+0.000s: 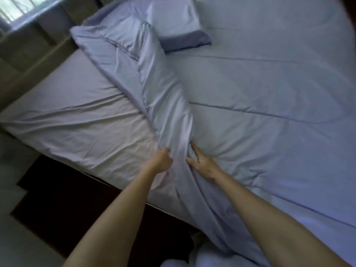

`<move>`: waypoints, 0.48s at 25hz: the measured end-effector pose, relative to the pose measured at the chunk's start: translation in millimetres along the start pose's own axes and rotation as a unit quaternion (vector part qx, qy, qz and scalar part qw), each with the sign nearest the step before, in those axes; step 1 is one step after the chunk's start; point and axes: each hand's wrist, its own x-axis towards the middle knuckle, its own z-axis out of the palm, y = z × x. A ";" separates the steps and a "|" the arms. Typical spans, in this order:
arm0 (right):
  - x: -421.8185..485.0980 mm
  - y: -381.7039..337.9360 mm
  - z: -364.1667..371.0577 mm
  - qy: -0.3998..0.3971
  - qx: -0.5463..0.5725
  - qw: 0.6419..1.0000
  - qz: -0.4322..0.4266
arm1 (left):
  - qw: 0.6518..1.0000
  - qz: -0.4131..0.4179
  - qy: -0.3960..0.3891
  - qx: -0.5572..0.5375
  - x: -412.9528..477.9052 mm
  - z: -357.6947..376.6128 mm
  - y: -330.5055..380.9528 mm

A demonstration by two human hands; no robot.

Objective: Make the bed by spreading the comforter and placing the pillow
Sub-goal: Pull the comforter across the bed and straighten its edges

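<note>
- Pale-blue comforter: covers the right part of the bed; its edge is bunched into a long ridge running from the far end to the near side.
- Left hand: fingers curled round the ridge fabric.
- Right hand: fingers pushed into the fold, tips hidden; grip cannot be told.
- Pillow: at the far end.
- Sheet: exposed at left.

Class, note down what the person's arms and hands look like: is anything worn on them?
The left forearm and right forearm are bare, with no sleeves in view. The left hand and right hand wear no gloves. No watch, bracelet or ring shows, though blur could hide a thin ring.
</note>
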 end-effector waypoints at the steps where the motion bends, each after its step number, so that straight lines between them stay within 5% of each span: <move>1: 6.1 -7.2 0.9 -0.012 0.018 1.000 -0.007 | 1.000 -0.004 -0.002 -0.009 9.7 -7.6 -7.5; 8: 44.7 -30.1 2.5 0.100 0.159 0.982 0.038 | 0.998 0.050 -0.001 -0.028 103.6 -70.4 -37.7; 12: 58.0 -43.9 14.8 0.178 0.129 0.971 0.100 | 0.991 0.080 0.049 -0.090 162.9 -106.5 -50.3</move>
